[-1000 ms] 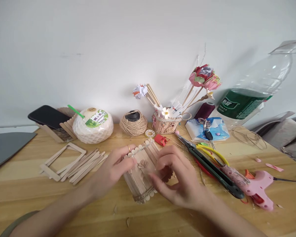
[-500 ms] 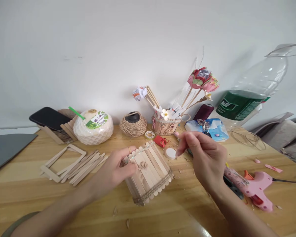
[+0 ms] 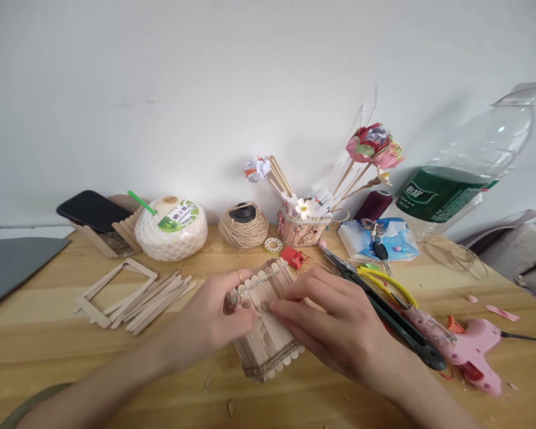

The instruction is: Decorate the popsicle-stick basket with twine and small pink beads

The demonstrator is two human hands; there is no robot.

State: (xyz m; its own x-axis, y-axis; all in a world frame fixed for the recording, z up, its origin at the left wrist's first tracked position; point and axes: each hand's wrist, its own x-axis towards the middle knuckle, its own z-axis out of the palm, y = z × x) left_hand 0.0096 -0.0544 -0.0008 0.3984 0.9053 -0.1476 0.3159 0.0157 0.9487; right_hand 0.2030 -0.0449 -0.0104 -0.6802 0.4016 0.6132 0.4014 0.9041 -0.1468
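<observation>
Wooden-stick box [image 3: 268, 325], a little pale holder made of flat craft sticks with brown string around its bottom, lies tipped on its side right under my fingers. Its long way runs from close to me, out and away toward the wall, leaning a bit to the right.

My left hand [image 3: 214, 316] sits on the left side of the box. Its fingers are curled in and pinch the far top edge, where a row of tiny clear beads [image 3: 254, 281] runs across. My right hand [image 3: 335, 325] comes in from the right. Its fingers are nearly closed, and the tips press on a small brown flower shape [image 3: 263, 306] on the flat face of the box. I cannot tell if anything small is held between those tips. Both hands touch the box, so neither is nearer.

The sticks look smooth and dry. The string looks rough and hairy.

Left of my left fingers lie loose flat wooden sticks [image 3: 154, 300] and a stick frame [image 3: 116, 285]. Right of my right fingers lie black-handled scissors [image 3: 384, 307] and a pink plastic glue gun [image 3: 471, 351]. Beyond my fingertips sit a round ball of brown twine [image 3: 243, 225] and a small red piece [image 3: 293, 257], all on the light wooden table [image 3: 49, 345].
</observation>
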